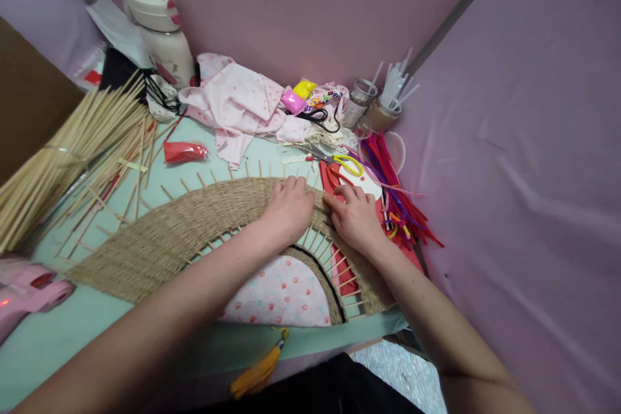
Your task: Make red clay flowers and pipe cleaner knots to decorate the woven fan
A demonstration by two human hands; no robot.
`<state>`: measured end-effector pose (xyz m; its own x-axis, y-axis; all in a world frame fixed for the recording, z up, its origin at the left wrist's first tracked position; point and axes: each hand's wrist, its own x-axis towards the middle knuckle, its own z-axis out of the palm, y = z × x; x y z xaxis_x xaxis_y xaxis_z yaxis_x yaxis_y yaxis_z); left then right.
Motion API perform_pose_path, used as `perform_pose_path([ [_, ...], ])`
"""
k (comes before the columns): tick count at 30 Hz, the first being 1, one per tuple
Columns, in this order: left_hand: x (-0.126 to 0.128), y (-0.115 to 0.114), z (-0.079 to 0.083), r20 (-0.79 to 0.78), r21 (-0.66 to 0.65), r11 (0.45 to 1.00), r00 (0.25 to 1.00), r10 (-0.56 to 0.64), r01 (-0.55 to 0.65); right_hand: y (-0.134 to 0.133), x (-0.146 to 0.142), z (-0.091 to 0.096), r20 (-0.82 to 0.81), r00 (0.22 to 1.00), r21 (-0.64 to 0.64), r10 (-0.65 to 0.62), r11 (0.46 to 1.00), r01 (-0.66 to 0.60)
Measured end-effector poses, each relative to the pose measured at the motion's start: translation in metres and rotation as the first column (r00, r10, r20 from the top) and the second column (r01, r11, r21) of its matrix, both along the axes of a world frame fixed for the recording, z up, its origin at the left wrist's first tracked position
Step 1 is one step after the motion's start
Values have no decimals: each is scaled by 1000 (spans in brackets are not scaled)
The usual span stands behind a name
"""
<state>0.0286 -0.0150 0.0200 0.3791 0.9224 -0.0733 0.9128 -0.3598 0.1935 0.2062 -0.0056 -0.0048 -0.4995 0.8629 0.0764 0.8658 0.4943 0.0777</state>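
A half-round woven fan (pixel 194 217) lies on the pale green table, its tan cord band threaded over thin wooden sticks whose ends stick out past the outer edge. Below the band, bare sticks run to a pink paw-print cloth half-circle (pixel 284 291) bordered by cord and a black line. My left hand (pixel 290 210) grips the upper band, fingers curled over its outer edge. Just to its right, my right hand (pixel 356 218) holds the band with bent fingers, index finger pointing left along the weave. The undersides of both hands' fingers are hidden.
Wooden sticks (pixel 63 155) lie in a bundle at left, near a pink glue gun (pixel 33 294). Behind are a white bottle (pixel 167 45), pink cloth (pixel 242 97) and yellow-handled scissors (pixel 348 163). Pipe cleaners (pixel 388 165) lie right; a yellow tassel (pixel 259 369) hangs in front.
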Motion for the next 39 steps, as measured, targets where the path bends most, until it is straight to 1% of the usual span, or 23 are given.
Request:
perform_pose_path([
  [2, 0, 0, 0, 8, 3, 1000, 1000, -1, 1, 0, 1, 1, -12, 1000, 11, 6, 1000, -6],
  [4, -1, 0, 0, 9, 11, 1000, 1000, -1, 1, 4, 8, 6, -58, 998, 64, -37, 997, 41],
  [6, -2, 1, 2, 5, 24, 1000, 1000, -1, 1, 15, 21, 14, -97, 984, 120, -148, 980, 159],
  [7, -2, 1, 3, 2, 30, 1000, 1000, -3, 3, 23, 29, 18, -97, 970, 131, -224, 963, 235],
  [9, -3, 0, 7, 4, 40, 999, 1000, -7, 7, 41, 44, 23, -30, 930, 95, -366, 925, 367],
  [10, -3, -1, 10, 9, 46, 999, 1000, -9, 8, 51, 50, 24, 21, 913, 62, -408, 912, 407],
  [12, -5, -4, 15, 23, 59, 998, 1000, -10, 9, 69, 57, 22, 61, 902, 30, -427, 904, 426],
  [14, -7, -7, 19, 38, 70, 998, 999, -8, 5, 83, 57, 16, 82, 900, 10, -427, 904, 428],
  [18, -13, -11, 22, 46, 77, 997, 999, 7, -11, 95, 52, 3, 111, 889, -15, -445, 894, 449],
  [22, -20, -10, 18, 65, 65, 997, 997, 33, -37, 94, 54, -3, 105, 883, -28, -458, 886, 462],
  [26, -23, -9, 15, 78, 46, 998, 996, 38, -42, 90, 58, -2, 62, 877, -19, -476, 878, 478],
  [32, -27, -10, 18, 124, 32, 998, 991, 54, -58, 84, 66, 12, -64, 854, 7, -516, 855, 518],
  [35, -25, -9, 21, 212, 16, 998, 976, 56, -60, 76, 69, 24, -142, 847, 11, -512, 855, 519],
  [36, -23, -9, 21, 274, 1, 998, 960, 58, -61, 70, 68, 29, -173, 847, 9, -502, 859, 511],
  [37, -20, -9, 22, 366, -28, 997, 928, 72, -66, 60, 65, 35, -221, 846, 2, -485, 867, 498],
  [38, -15, -11, 21, 487, -83, 994, 867, 107, -76, 48, 59, 40, -263, 846, -1, -463, 878, 479],
  [39, -10, -14, 21, 623, -175, 981, 763, 173, -80, 33, 53, 46, -396, 819, -15, -415, 895, 446],
])
